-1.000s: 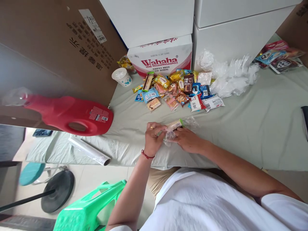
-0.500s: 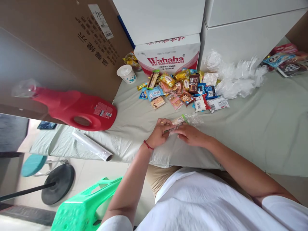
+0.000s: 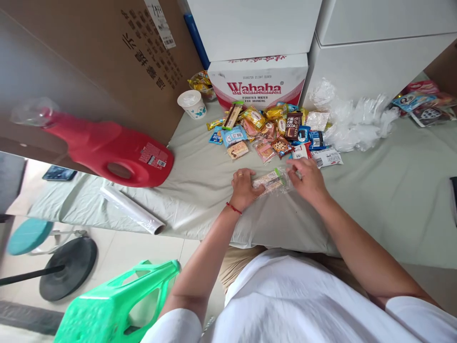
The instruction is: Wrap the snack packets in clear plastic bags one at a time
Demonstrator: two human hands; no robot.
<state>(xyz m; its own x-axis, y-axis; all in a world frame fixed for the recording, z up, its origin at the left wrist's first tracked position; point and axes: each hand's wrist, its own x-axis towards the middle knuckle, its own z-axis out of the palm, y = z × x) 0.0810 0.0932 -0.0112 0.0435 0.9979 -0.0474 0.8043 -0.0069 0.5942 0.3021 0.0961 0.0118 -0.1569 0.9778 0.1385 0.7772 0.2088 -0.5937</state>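
My left hand (image 3: 246,188) grips the left end of a wrapped snack bar (image 3: 268,181) with a green-edged wrapper, its thumb laid along the near side. Clear plastic film (image 3: 285,181) is bunched around the bar and sticks out past its right end. At that end my right hand (image 3: 307,178) is closed, thumb and fingers pinching the film's edge. Just beyond the hands lies a pile of small packaged snacks, among them a brown cocoa packet (image 3: 293,125), a cookie packet (image 3: 282,146) and a white packet (image 3: 327,157).
Crumpled clear plastic (image 3: 357,119) lies right of the pile. A Wahaha carton (image 3: 262,81) stands behind, with a paper cup (image 3: 193,105) beside it. To the left are a red jug (image 3: 117,150) and a film roll (image 3: 134,209). A green stool (image 3: 117,300) is below the table.
My right hand has moved right, away from my left hand, to the film at the bar's right end. More of the bar now shows between the hands. The view has shifted slightly.
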